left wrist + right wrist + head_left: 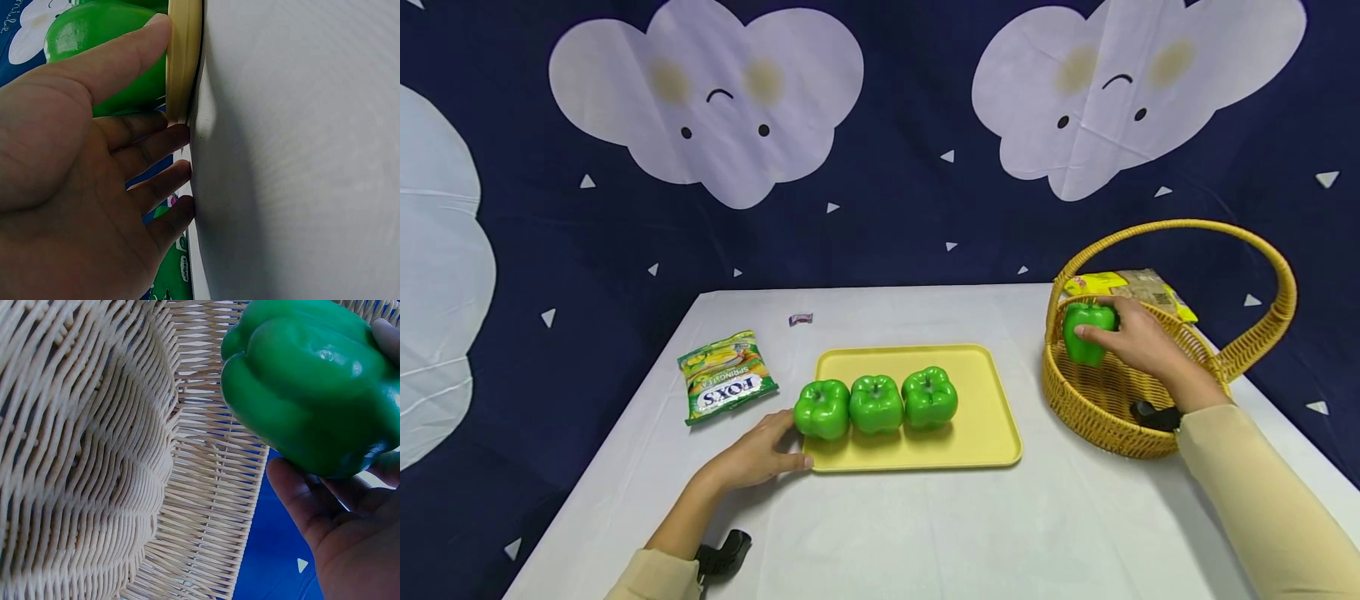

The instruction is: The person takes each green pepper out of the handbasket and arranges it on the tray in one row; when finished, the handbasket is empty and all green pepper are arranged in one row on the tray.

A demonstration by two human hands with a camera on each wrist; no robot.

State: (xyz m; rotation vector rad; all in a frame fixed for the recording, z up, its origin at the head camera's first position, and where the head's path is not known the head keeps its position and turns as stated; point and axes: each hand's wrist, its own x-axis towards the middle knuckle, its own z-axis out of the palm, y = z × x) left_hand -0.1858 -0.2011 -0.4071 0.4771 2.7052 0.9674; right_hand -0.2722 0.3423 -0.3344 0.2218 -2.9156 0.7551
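In my right hand (1133, 337) is a green bell pepper (1087, 333), held between thumb and fingers above the inside of a wicker basket (1101, 425). The right wrist view shows the bell pepper (306, 387) close to the woven wall (200, 481), with fingers along one side. A yellow tray (981, 408) bears three more green bell peppers (876, 404) in a row. Beside its left end rests my left hand (756, 454), fingers extended. The left wrist view shows its thumb (119, 59) at the tray's rim (181, 56), near a pepper.
Left of the tray lies a green and yellow FOX'S packet (726, 377). A small wrapped candy (801, 319) is farther back. Behind the basket, whose tall handle (1180, 223) arches upward, lies a yellow package (1150, 287). A dark cloth with clouds (887, 225) hangs at the back.
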